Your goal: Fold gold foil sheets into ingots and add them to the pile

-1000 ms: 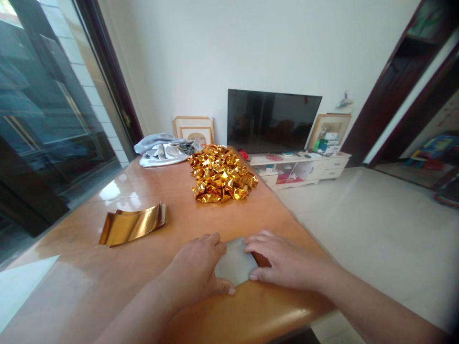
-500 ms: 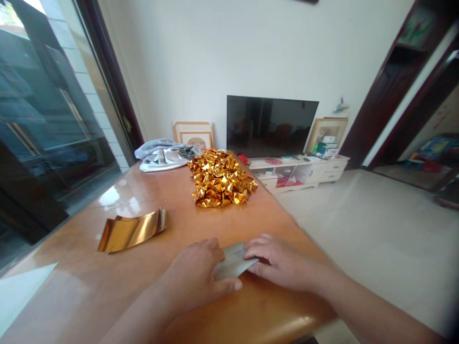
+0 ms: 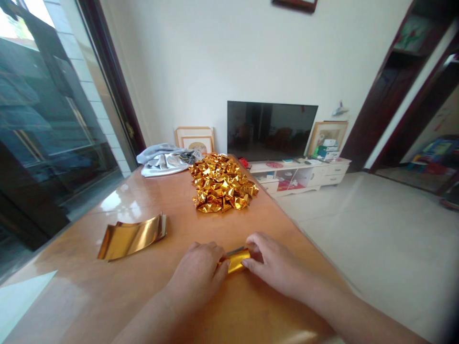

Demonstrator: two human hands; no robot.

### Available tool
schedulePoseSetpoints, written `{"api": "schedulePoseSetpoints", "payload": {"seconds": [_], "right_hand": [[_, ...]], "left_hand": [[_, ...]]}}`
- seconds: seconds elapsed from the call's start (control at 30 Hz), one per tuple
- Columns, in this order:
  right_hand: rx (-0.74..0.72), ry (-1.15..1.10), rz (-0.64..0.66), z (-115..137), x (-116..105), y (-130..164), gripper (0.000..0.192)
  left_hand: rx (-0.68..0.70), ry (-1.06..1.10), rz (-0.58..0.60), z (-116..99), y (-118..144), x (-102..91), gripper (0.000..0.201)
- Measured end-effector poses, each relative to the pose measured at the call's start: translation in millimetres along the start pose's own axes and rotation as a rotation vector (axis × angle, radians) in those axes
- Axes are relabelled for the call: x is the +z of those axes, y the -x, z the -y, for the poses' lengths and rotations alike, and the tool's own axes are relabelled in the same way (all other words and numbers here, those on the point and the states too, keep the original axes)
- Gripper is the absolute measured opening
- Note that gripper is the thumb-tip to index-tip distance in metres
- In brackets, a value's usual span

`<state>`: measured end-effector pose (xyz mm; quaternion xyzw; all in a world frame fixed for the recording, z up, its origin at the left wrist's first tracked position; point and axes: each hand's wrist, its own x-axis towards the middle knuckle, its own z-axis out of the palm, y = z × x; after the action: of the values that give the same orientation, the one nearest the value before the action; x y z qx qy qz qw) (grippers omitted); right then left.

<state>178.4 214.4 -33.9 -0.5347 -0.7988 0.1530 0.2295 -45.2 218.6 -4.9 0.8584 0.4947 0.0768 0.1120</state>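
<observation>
My left hand (image 3: 195, 274) and my right hand (image 3: 274, 263) meet near the front of the wooden table (image 3: 89, 296). Between their fingertips lies a small folded piece of gold foil paper (image 3: 237, 260), gold side up, and both hands pinch it against the tabletop. A stack of flat gold foil sheets (image 3: 131, 231), curled slightly at the edges, lies to the left of my hands. Further back in the middle of the table sits a pile of folded gold foil pieces (image 3: 222, 184).
A grey cloth bundle (image 3: 163, 157) lies at the table's far end. Behind it stand picture frames (image 3: 195, 138), a dark television (image 3: 270, 129) and a low white cabinet (image 3: 304, 172). Glass doors (image 3: 46, 119) run along the left; tiled floor (image 3: 376, 229) lies to the right.
The sheet lay flat with its grey side up between my hands. Both hands have folded it over, so it is now a narrower piece showing gold.
</observation>
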Motion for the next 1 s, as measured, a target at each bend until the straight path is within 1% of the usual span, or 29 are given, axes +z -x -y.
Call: {"api": "schedulePoseSetpoints", "payload": {"seconds": [0.07, 0.1, 0.17, 0.2, 0.27, 0.53, 0.7, 1.0], "right_hand": [[-0.044, 0.05, -0.093, 6, 1, 5, 0.02], [-0.096, 0.074, -0.098, 8, 2, 7, 0.017], [-0.206, 0.109, -0.051, 12, 4, 10, 0.009], [-0.245, 0.122, -0.02, 13, 6, 11, 0.01], [-0.279, 0.145, 0.02, 14, 9, 13, 0.013], [-0.246, 0.168, 0.053, 13, 17, 16, 0.017], [-0.228, 0.155, 0.057, 12, 19, 20, 0.016], [-0.209, 0.161, 0.067, 12, 19, 20, 0.018]], "left_hand": [[0.004, -0.008, -0.005, 0, -1, -0.1, 0.028], [0.002, -0.014, -0.005, 0, -1, 0.1, 0.027], [-0.004, -0.021, -0.002, 0, -2, 1.3, 0.026], [-0.005, -0.022, 0.002, 1, -2, 2.1, 0.025], [-0.006, -0.019, 0.003, 2, -2, 4.1, 0.023], [-0.068, 0.025, -0.034, 4, -4, 11.0, 0.011], [-0.064, 0.02, -0.022, 7, -3, 12.1, 0.011], [-0.106, 0.014, 0.029, 13, -4, 5.5, 0.015]]}}
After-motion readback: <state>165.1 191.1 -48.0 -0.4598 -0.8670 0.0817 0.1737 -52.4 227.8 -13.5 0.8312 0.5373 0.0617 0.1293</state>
